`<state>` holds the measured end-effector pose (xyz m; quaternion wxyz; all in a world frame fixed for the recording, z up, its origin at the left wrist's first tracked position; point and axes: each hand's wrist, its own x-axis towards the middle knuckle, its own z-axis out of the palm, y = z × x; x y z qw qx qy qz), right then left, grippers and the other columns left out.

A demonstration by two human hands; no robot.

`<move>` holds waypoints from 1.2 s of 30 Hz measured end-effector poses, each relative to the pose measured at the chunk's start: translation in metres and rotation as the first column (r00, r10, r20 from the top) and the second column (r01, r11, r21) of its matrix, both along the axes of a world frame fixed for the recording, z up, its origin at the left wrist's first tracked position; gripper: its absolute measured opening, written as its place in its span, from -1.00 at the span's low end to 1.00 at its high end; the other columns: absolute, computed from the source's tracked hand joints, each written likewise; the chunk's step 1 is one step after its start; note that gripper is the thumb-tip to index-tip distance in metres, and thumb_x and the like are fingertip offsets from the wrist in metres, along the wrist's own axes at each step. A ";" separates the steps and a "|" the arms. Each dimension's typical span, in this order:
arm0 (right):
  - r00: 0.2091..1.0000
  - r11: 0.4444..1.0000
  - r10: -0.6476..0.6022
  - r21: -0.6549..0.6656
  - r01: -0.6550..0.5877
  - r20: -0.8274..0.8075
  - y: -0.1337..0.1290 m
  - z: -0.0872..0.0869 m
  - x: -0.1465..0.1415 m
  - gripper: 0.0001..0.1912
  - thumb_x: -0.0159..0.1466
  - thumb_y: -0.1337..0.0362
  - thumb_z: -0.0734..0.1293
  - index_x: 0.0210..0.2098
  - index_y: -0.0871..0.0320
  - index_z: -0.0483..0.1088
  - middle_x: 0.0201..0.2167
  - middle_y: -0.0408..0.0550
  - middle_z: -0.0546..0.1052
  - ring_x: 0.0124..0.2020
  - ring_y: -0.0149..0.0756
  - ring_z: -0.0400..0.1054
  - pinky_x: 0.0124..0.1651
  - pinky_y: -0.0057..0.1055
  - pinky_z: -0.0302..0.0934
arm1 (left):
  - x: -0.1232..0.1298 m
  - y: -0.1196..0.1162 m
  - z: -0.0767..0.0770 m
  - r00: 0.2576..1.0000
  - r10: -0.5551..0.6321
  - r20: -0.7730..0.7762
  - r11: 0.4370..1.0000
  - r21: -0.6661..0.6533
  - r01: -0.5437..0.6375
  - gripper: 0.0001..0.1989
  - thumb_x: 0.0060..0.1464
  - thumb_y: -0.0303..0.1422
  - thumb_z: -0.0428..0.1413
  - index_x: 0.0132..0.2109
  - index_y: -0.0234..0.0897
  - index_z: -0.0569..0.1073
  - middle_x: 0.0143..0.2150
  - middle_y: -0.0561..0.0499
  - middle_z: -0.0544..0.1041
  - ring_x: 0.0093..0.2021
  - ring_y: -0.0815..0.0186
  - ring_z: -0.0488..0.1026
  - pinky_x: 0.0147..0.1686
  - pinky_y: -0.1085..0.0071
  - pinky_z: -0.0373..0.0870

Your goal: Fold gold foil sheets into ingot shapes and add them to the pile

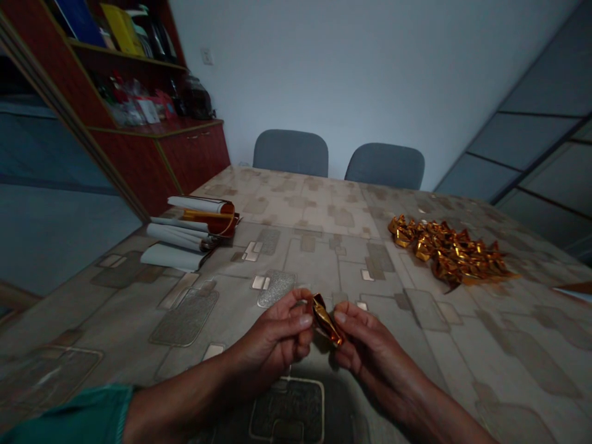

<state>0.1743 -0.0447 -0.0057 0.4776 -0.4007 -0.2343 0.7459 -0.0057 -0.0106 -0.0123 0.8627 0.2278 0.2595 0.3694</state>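
Observation:
A small folded piece of shiny gold foil paper (327, 322) is held between both hands above the near part of the table. My left hand (289, 327) pinches its left side with thumb and fingers. From the right, my right hand (361, 336) grips the other side, thumb toward the upper edge. The piece is tilted, its upper end to the left. Parts of its underside are hidden by the fingers. Over to the right lies a group of several similar folded gold foil pieces (456, 253). Curled sheets of gold foil paper with pale backs (178, 256) lie at the left.
The table (314, 246) has a patterned cover. Two grey chairs (291, 151) stand at its far side by the wall. A reddish wooden cabinet (189, 154) with loaded shelves is at the back left. Another sheet corner (576, 291) shows at the right edge.

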 end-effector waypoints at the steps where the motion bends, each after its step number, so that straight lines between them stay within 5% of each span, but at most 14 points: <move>1: 1.000 1.000 0.001 -0.006 -0.001 -0.006 -0.001 0.000 0.000 -0.64 0.08 0.13 0.60 -0.41 0.21 0.43 -0.55 -0.23 0.41 -0.63 -0.56 0.18 -0.54 -0.58 0.22 | 0.000 0.001 0.001 0.999 0.031 -0.010 0.999 0.010 -0.031 -0.56 -0.04 -0.43 0.43 -0.10 -0.25 0.37 -0.35 0.18 0.41 -0.54 0.58 0.33 -0.54 0.65 0.28; 8: 0.968 0.978 0.190 -0.057 -0.201 -0.162 -0.004 0.003 0.002 -0.66 0.24 0.13 0.49 -0.16 0.31 0.54 -0.27 0.05 0.59 -0.42 -0.42 0.40 -0.36 -0.49 0.33 | 0.002 0.001 0.001 0.983 0.175 -0.047 0.973 0.160 -0.166 -0.61 -0.05 -0.40 0.43 -0.21 -0.27 0.36 -0.38 0.14 0.49 -0.52 0.53 0.38 -0.50 0.60 0.33; 16: 0.976 0.995 0.093 -0.023 -0.100 -0.196 -0.003 -0.002 -0.002 -0.69 0.22 0.17 0.55 -0.12 0.22 0.59 -0.26 -0.06 0.57 -0.33 -0.45 0.40 -0.25 -0.52 0.27 | 0.005 -0.005 -0.013 0.990 0.101 -0.099 0.951 0.303 -0.067 -0.62 -0.03 -0.29 0.42 -0.34 -0.27 0.33 -0.41 0.10 0.48 -0.58 0.54 0.35 -0.58 0.64 0.22; 23: 0.969 0.990 0.135 0.058 -0.125 -0.208 -0.003 0.001 -0.004 -0.71 0.25 0.12 0.50 -0.11 0.16 0.56 -0.23 -0.06 0.54 -0.29 -0.38 0.39 -0.24 -0.47 0.26 | 0.001 -0.005 -0.010 0.973 0.197 -0.123 0.763 0.642 -0.074 -0.89 0.06 -0.41 0.31 -0.35 -0.25 0.52 -0.24 0.05 0.39 -0.42 0.44 0.42 -0.51 0.57 0.33; 26: 0.975 0.995 0.097 0.028 -0.093 -0.198 -0.004 0.005 -0.005 -0.72 0.19 0.15 0.54 -0.20 0.17 0.55 -0.31 -0.11 0.51 -0.37 -0.42 0.35 -0.33 -0.51 0.26 | -0.001 -0.008 0.001 0.905 0.327 -0.272 0.658 0.753 -0.011 -0.93 0.03 -0.47 0.28 -0.38 -0.25 0.57 -0.25 0.00 0.40 -0.30 0.33 0.43 -0.40 0.51 0.36; 29: 0.985 0.999 0.045 0.032 -0.041 -0.165 -0.005 0.009 -0.006 -0.72 0.16 0.17 0.56 -0.21 0.16 0.53 -0.36 -0.13 0.49 -0.46 -0.45 0.30 -0.38 -0.51 0.28 | -0.001 -0.010 0.009 0.822 0.432 -0.372 0.618 0.785 0.030 -0.92 0.02 -0.46 0.29 -0.42 -0.25 0.59 -0.23 -0.01 0.38 -0.35 0.36 0.38 -0.38 0.48 0.34; 32: 0.996 0.997 0.010 0.083 -0.002 -0.090 -0.004 0.009 -0.006 -0.68 0.16 0.13 0.56 -0.19 0.16 0.52 -0.35 -0.13 0.48 -0.49 -0.47 0.27 -0.42 -0.51 0.27 | 0.001 -0.009 0.010 0.806 0.423 -0.413 0.651 0.757 0.046 -0.95 0.03 -0.41 0.28 -0.39 -0.25 0.59 -0.28 0.01 0.37 -0.40 0.38 0.33 -0.39 0.47 0.29; 36: 0.987 0.972 -0.036 0.235 -0.003 0.159 -0.001 0.002 -0.007 -0.65 0.19 0.04 0.52 -0.20 0.16 0.51 -0.37 -0.15 0.44 -0.51 -0.48 0.24 -0.47 -0.52 0.23 | 0.004 -0.006 -0.003 0.895 0.177 -0.409 0.849 0.523 0.072 -0.72 0.09 -0.13 0.27 -0.33 -0.27 0.52 -0.44 0.11 0.32 -0.56 0.46 0.19 -0.58 0.52 0.11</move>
